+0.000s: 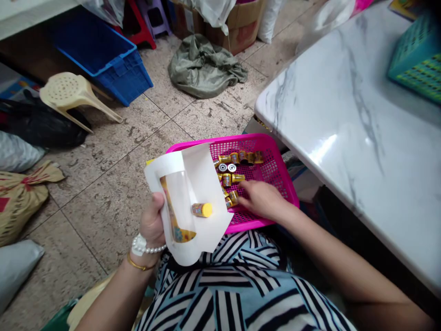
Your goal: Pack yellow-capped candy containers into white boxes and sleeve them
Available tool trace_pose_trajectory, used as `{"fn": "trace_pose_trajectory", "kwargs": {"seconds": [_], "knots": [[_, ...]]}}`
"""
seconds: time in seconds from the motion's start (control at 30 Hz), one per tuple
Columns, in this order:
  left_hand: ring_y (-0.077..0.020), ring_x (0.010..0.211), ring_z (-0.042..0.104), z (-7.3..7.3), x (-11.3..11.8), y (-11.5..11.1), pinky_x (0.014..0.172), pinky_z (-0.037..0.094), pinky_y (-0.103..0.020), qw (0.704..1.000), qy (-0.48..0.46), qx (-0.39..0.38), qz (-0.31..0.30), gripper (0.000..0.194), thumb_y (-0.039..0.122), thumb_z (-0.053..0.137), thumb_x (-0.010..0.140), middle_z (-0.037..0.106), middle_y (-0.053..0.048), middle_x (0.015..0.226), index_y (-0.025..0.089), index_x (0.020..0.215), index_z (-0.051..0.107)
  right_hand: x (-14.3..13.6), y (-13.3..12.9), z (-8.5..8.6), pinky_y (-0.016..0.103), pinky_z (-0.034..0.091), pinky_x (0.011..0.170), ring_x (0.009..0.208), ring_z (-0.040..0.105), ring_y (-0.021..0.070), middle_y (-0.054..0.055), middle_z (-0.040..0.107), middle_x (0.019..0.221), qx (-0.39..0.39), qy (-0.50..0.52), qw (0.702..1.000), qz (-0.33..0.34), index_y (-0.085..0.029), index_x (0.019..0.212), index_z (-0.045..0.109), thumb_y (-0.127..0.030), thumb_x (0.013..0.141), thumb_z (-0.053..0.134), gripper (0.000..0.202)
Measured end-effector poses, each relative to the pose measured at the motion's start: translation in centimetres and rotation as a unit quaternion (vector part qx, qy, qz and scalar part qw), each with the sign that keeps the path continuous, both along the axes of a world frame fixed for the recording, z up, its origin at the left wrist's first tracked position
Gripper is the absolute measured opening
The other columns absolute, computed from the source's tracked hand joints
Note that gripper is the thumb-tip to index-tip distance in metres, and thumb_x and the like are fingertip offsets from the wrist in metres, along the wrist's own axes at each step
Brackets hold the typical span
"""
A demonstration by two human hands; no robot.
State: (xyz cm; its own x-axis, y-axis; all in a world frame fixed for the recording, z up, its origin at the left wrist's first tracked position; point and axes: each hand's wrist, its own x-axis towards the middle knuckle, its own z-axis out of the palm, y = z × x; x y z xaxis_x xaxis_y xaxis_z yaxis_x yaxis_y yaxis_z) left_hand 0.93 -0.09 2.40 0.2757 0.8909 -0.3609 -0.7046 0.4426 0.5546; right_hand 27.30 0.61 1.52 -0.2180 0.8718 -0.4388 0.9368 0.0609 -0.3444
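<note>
the left hand (154,219) grips the white card (205,170) by its edge, thumb on top, with a capped jar (201,210) lying on it. the right hand (261,198) reaches among jars (238,178) in the basket (292,191); i cannot tell if it pinches one.

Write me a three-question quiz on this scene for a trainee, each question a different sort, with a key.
1. True or false: the left hand holds the white carton.
2. Where does the crumpled grey-green sack lie? a) on the marble-look table b) in the blue crate c) on the floor
3. Fill in: the small container lying on the carton has a ____ cap.
Key: 1 true; 2 c; 3 yellow
</note>
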Motion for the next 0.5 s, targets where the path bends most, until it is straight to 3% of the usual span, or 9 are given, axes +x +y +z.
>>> {"fn": "trace_pose_trajectory", "kwargs": {"seconds": [0.1, 0.2, 0.3, 0.37, 0.43, 0.5], "knots": [[-0.0369, 0.13, 0.058, -0.1, 0.4, 0.2, 0.115, 0.041, -0.056, 0.999, -0.02, -0.003, -0.03, 0.038, 0.047, 0.075, 0.081, 0.08, -0.005, 0.107, 0.022, 0.109, 0.076, -0.7, 0.0, -2.0, 0.039, 0.053, 0.072, 0.087, 0.071, 0.0311, 0.019, 0.069, 0.11, -0.049, -0.01, 0.998, 0.043, -0.015, 0.116, 0.063, -0.036, 0.081, 0.068, 0.041], [-0.037, 0.128, 0.06, -0.2, 0.6, 0.2, 0.115, 0.041, -0.055, 0.999, -0.034, -0.008, -0.029, 0.038, 0.049, 0.076, 0.08, 0.08, -0.004, 0.105, 0.023, 0.107, 0.077, -0.3, 0.4, -2.3, 0.038, 0.052, 0.081, 0.097, 0.069, 0.0291, 0.017, 0.068, 0.119, -0.041, 0.018, 0.998, 0.054, -0.015, 0.121, 0.06, -0.021, 0.08, 0.061, 0.042], [-0.0357, 0.129, 0.059, -0.1, 0.3, 0.3, 0.116, 0.041, -0.054, 0.999, -0.045, -0.013, -0.008, 0.042, 0.05, 0.075, 0.081, 0.079, -0.005, 0.111, 0.023, 0.113, 0.075, 1.8, 1.4, -0.6, 0.032, 0.052, 0.086, 0.097, 0.068, 0.0205, 0.009, 0.07, 0.116, -0.049, 0.144, 0.988, 0.029, -0.017, 0.125, 0.059, -0.011, 0.08, 0.049, 0.046], [-0.0352, 0.132, 0.057, 0.2, -0.1, 0.6, 0.117, 0.04, -0.052, 0.998, -0.053, -0.02, -0.006, 0.05, 0.051, 0.075, 0.081, 0.076, -0.007, 0.12, 0.02, 0.12, 0.071, 2.9, 2.0, 1.2, 0.032, 0.053, 0.081, 0.084, 0.067, 0.0166, 0.006, 0.071, 0.106, -0.058, 0.285, 0.957, -0.021, -0.018, 0.131, 0.058, -0.014, 0.086, 0.044, 0.047], [-0.0347, 0.135, 0.054, 0.7, -0.4, 1.2, 0.118, 0.039, -0.05, 0.998, -0.061, -0.026, -0.01, 0.057, 0.051, 0.076, 0.08, 0.074, -0.008, 0.124, 0.017, 0.126, 0.068, 2.8, 2.3, 3.2, 0.034, 0.053, 0.081, 0.083, 0.065, 0.0168, 0.006, 0.068, 0.106, -0.001, 0.36, 0.932, -0.044, -0.021, 0.141, 0.054, -0.02, 0.091, 0.046, 0.051], [-0.0339, 0.137, 0.052, 1.2, -0.4, 1.9, 0.119, 0.038, -0.049, 0.997, -0.059, -0.033, -0.022, 0.059, 0.05, 0.077, 0.079, 0.075, -0.007, 0.122, 0.017, 0.127, 0.066, 1.5, 2.6, 5.3, 0.035, 0.052, 0.086, 0.094, 0.064, 0.0188, 0.008, 0.065, 0.114, 0.108, 0.33, 0.938, -0.006, -0.021, 0.151, 0.042, -0.021, 0.09, 0.052, 0.062]]}}
